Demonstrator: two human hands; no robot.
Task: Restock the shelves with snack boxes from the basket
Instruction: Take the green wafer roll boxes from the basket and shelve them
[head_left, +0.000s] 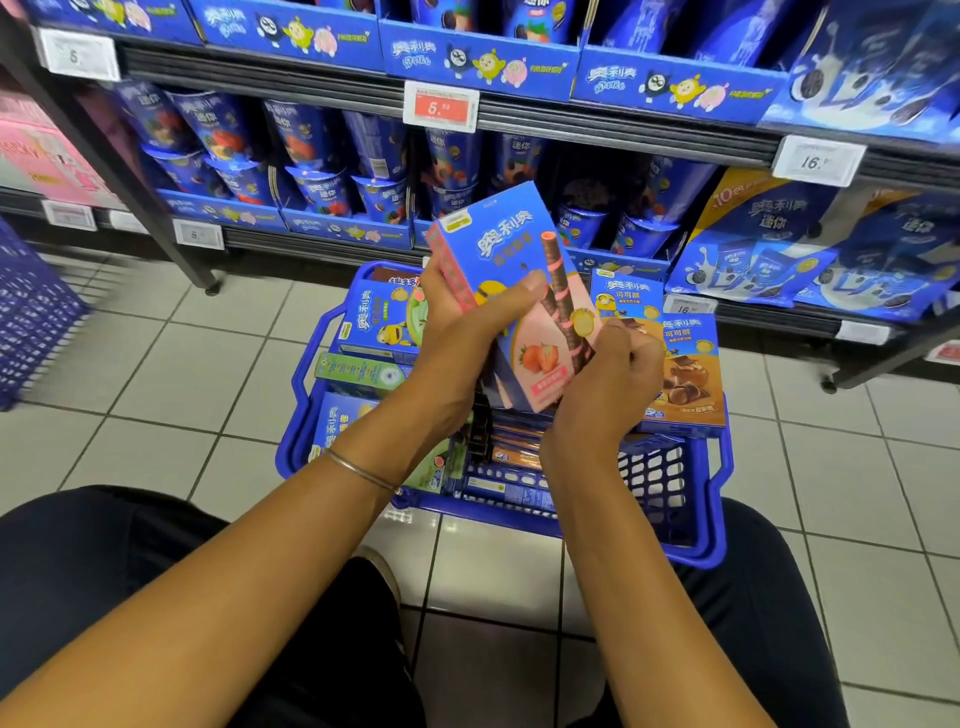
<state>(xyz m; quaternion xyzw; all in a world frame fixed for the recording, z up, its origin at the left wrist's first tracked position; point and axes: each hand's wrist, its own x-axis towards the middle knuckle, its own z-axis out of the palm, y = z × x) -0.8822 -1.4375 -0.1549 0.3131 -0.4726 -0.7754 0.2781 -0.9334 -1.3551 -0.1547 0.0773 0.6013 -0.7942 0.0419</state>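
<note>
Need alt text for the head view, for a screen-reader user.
The left hand and right hand hold a blue-and-pink strawberry wafer-roll box above a blue plastic basket of snack boxes, before shelves of blue cookie cups.

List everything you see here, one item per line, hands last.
basket: one, blue, on tiled floor
strawberry snack box: one, blue and pink, held above basket
chocolate snack box: one, blue and brown, basket's right side
other snack boxes: several, blue and green, inside basket
snack cups: many, blue, on shelf behind basket
price tag: one, red and white, above cups
bags: several, blue, right of cups
bangle: one, silver, left wrist
left hand: one, grips strawberry box's left side
right hand: one, holds its lower right edge
</note>
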